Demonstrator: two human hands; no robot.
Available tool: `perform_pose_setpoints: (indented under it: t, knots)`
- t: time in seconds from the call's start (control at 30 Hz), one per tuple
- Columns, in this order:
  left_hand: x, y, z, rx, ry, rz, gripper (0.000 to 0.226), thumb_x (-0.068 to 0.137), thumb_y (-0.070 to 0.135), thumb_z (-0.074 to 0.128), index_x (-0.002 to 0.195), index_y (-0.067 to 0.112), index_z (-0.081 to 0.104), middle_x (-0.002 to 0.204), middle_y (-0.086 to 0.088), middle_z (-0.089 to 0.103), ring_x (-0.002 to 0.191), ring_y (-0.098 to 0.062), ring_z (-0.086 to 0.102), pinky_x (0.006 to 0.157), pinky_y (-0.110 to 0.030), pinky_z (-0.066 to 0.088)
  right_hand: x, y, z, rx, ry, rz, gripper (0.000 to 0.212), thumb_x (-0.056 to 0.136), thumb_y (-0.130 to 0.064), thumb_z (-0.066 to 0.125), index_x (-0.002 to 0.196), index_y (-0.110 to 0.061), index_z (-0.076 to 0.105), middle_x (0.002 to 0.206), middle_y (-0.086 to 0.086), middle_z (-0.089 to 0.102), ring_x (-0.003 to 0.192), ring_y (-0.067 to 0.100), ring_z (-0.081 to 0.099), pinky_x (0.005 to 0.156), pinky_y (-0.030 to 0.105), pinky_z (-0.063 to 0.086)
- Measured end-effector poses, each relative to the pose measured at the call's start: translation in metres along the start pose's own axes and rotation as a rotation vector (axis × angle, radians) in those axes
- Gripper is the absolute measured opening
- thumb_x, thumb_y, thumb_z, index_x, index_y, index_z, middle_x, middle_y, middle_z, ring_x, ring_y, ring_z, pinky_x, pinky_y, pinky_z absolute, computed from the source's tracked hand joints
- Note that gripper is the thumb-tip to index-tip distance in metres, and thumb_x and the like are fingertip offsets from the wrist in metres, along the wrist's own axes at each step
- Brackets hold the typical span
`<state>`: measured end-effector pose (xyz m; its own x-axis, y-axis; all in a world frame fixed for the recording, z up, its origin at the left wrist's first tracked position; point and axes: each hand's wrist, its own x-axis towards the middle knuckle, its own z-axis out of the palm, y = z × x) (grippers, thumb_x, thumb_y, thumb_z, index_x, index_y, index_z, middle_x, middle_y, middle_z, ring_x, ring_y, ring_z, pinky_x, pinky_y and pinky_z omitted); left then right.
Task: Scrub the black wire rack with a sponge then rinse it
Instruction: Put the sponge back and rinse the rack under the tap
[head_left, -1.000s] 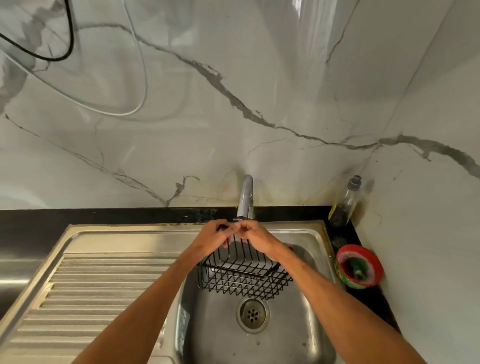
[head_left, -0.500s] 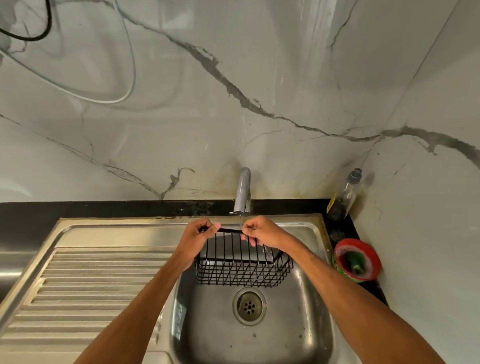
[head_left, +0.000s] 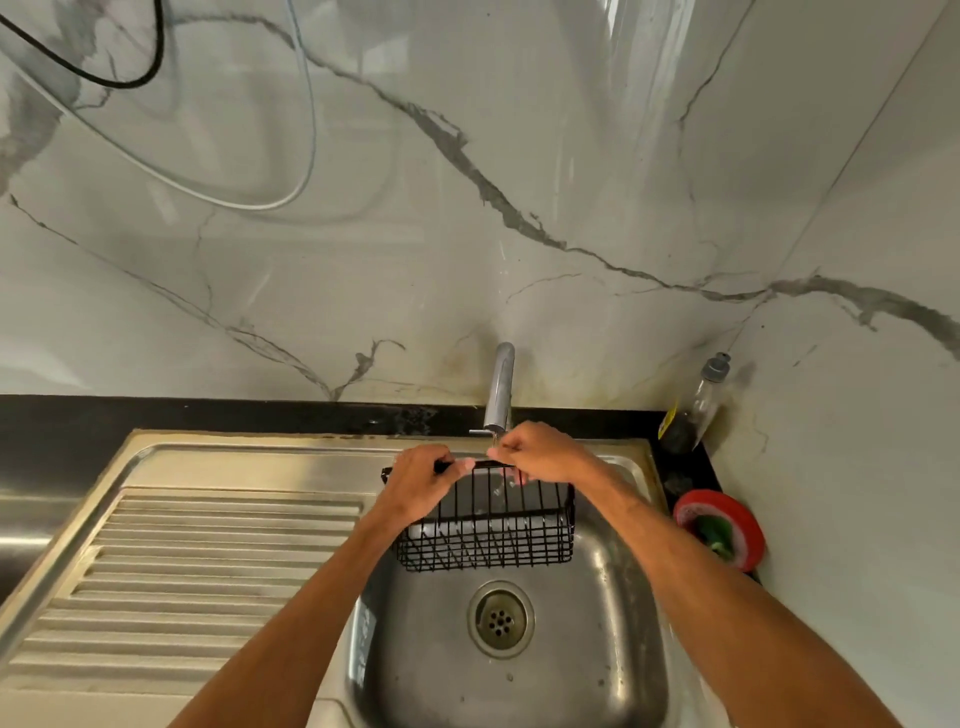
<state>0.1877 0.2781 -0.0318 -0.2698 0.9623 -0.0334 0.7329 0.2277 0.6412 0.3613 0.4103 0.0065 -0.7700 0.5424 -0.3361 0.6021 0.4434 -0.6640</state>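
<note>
The black wire rack (head_left: 488, 535) is a small basket held over the steel sink basin (head_left: 613, 649), just under the tap (head_left: 500, 387). My left hand (head_left: 423, 486) grips the left part of its top rim. My right hand (head_left: 540, 453) grips the rim further right, directly below the spout, where a thin stream of water falls. A green sponge (head_left: 714, 532) lies in a red dish (head_left: 748, 525) on the counter at the right, apart from both hands.
A ribbed steel draining board (head_left: 197, 571) lies left of the basin, and the round drain (head_left: 500, 618) sits in front of the rack. A clear bottle with a grey cap (head_left: 696, 410) stands in the back right corner. Marble walls close the back and right.
My hands have moved apart along the rim and the rack has turned level with its long side facing me. It stays under the tap.
</note>
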Motion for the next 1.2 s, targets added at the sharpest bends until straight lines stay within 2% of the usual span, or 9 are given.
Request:
perform_pose_setpoints:
  t: [0.17,0.27,0.4,0.53,0.67,0.77,0.87,1.0,1.2]
  knots:
    - [-0.011,-0.023,-0.002,-0.161,0.021,-0.144,0.038,0.099,0.036,0.061,0.066,0.021,0.051,0.061,0.005,0.050,0.055,-0.009,0.045,0.058,-0.019,0.037,-0.006,0.014,-0.024,0.160,-0.052,0.047,0.032,0.096,-0.036,0.060,0.085,-0.009,0.072,0.072,0.012,0.068,0.064,0.015,0.061,0.076,0.029,0.048]
    - [-0.014,-0.030,0.001,-0.232,0.029,-0.189,0.038,0.100,0.038,0.058,0.069,0.018,0.053,0.067,-0.001,0.057,0.064,-0.014,0.053,0.066,-0.026,0.044,0.002,0.000,-0.013,0.285,0.012,0.049,0.030,0.094,-0.030,0.064,0.090,0.000,0.069,0.066,0.001,0.061,0.057,0.011,0.050,0.067,0.026,0.045]
    - [-0.010,-0.015,0.006,-0.305,-0.043,-0.129,0.029,0.107,0.031,0.044,0.088,0.018,0.060,0.084,0.000,0.065,0.080,-0.014,0.062,0.075,-0.029,0.049,0.018,-0.025,0.005,0.256,0.071,0.026,0.024,0.087,-0.037,0.069,0.078,-0.015,0.067,0.069,-0.003,0.064,0.064,0.011,0.057,0.072,0.032,0.051]
    - [-0.002,0.016,0.022,-0.616,0.107,-0.187,0.028,0.108,0.017,0.042,0.099,0.006,0.066,0.080,-0.004,0.062,0.075,-0.016,0.056,0.074,-0.032,0.046,0.020,-0.036,0.017,0.334,0.152,0.017,0.026,0.086,-0.037,0.070,0.083,-0.012,0.072,0.073,0.000,0.068,0.071,0.014,0.065,0.076,0.033,0.056]
    - [-0.001,0.023,0.026,-0.634,0.218,-0.181,0.033,0.107,0.029,0.046,0.086,0.012,0.067,0.073,0.000,0.061,0.067,-0.010,0.053,0.065,-0.026,0.043,0.008,-0.028,0.010,0.482,0.058,0.000,0.039,0.093,-0.043,0.064,0.093,-0.005,0.069,0.073,0.003,0.063,0.060,0.009,0.056,0.058,0.022,0.048]
    - [-0.002,0.018,0.028,-0.744,0.217,-0.234,0.040,0.107,0.038,0.045,0.081,0.012,0.061,0.070,-0.006,0.053,0.068,-0.008,0.049,0.069,-0.028,0.041,0.001,-0.014,0.005,0.588,0.036,0.027,0.025,0.101,-0.029,0.054,0.088,-0.008,0.063,0.065,0.001,0.059,0.056,0.010,0.048,0.056,0.022,0.040]
    - [-0.001,0.011,0.038,-0.790,0.176,-0.257,0.062,0.100,0.059,0.045,0.101,0.001,0.066,0.086,-0.012,0.061,0.084,-0.020,0.056,0.084,-0.035,0.046,-0.002,-0.006,0.003,0.548,0.021,0.046,0.027,0.102,-0.022,0.051,0.088,-0.003,0.064,0.060,-0.002,0.058,0.054,0.011,0.046,0.062,0.024,0.040]
    - [-0.002,0.031,0.036,-0.785,0.165,-0.173,0.041,0.109,0.036,0.039,0.096,0.007,0.066,0.082,-0.005,0.064,0.076,-0.013,0.060,0.076,-0.023,0.048,0.010,-0.010,0.016,0.412,0.021,0.063,0.038,0.100,-0.034,0.055,0.097,0.001,0.069,0.081,0.014,0.072,0.074,0.030,0.065,0.080,0.035,0.053]
    - [-0.004,0.029,0.036,-0.627,0.309,-0.074,0.038,0.100,0.042,0.055,0.083,0.010,0.066,0.069,-0.005,0.063,0.063,-0.012,0.056,0.062,-0.024,0.046,0.004,-0.013,0.018,0.219,-0.003,-0.026,0.024,0.101,-0.035,0.053,0.097,-0.021,0.072,0.071,-0.004,0.070,0.053,0.008,0.054,0.063,0.026,0.051]
